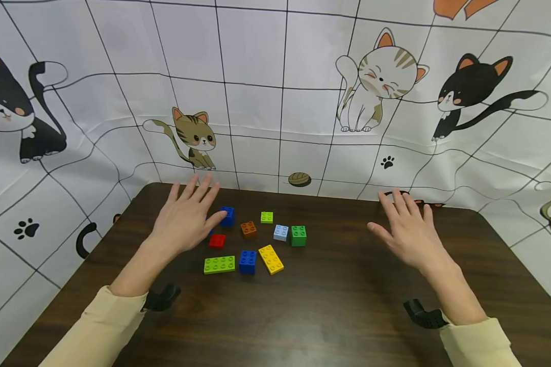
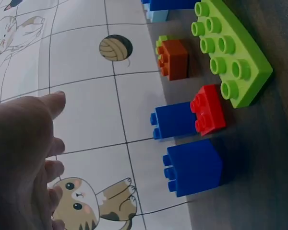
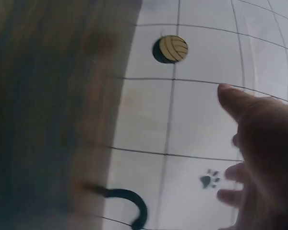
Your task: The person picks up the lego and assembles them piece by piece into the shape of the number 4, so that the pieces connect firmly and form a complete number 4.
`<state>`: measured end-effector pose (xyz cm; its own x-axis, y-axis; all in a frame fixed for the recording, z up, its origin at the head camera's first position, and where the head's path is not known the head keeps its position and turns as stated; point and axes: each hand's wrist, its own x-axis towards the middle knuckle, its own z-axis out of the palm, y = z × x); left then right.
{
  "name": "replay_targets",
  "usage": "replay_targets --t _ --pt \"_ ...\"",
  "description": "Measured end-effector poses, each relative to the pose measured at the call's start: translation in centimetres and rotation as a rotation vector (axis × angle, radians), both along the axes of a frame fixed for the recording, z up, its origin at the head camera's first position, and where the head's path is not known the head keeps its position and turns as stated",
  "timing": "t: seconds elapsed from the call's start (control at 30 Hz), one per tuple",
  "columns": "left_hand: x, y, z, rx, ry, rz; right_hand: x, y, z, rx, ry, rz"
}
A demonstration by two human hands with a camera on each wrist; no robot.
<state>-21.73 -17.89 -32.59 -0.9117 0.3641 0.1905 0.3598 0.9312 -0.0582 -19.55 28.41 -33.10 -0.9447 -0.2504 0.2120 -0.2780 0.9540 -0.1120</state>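
Left hand (image 1: 183, 219) and right hand (image 1: 408, 237), both outstretched and empty, flank the yellow brick (image 1: 271, 259); apparently pre-grasp, so picking up calls for lowering one.

Eleven o'clock, I've got a lime brick (image 1: 219, 265) and a red brick (image 1: 217, 241) | twelve, here's a yellow brick (image 1: 271, 259), pale-blue brick (image 1: 280, 233), green brick (image 1: 298, 236) | beyond, white cloth (image 1: 252, 51) ruled in black grid lines | one o'clock, a black-and-white printed cat (image 1: 478, 76)! | dark brown table (image 1: 330, 285), faintly streaked | my right sleeve (image 1: 479, 344), plain cream
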Motion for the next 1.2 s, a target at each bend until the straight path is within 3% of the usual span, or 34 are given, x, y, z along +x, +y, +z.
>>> replay_targets --t 0.1,0.2,0.43,0.57,0.73,0.83,0.97,1.2 --pt "0.0 0.2 -0.4 0.045 0.005 -0.071 -0.4 -0.7 -1.0 -0.063 0.04 0.08" --pt "0.2 0.5 -0.9 0.147 -0.009 -0.158 -1.0 -1.4 -2.2 -0.145 0.061 0.172" --pt "1.1 1.4 -2.5 0.433 -0.096 -0.298 -1.7 -3.8 -3.9 -0.371 -0.094 0.249" --pt "1.3 1.8 -3.7 0.601 -0.196 -0.342 -2.3 -5.6 -5.0 -0.513 -0.169 0.315" --pt "1.6 2.6 -4.8 0.755 -0.323 -0.347 -2.7 -7.4 -5.7 -0.612 -0.23 0.374" --pt "1.8 2.8 -5.3 0.795 -0.375 -0.357 -2.6 -8.5 -5.9 -0.611 -0.243 0.379" --pt "2.0 3.0 -5.8 0.781 -0.411 -0.381 -2.6 -9.6 -6.5 -0.588 -0.26 0.347" --pt "1.8 3.0 -6.4 0.724 -0.402 -0.368 -3.6 -10.8 -7.1 -0.602 -0.307 0.268"
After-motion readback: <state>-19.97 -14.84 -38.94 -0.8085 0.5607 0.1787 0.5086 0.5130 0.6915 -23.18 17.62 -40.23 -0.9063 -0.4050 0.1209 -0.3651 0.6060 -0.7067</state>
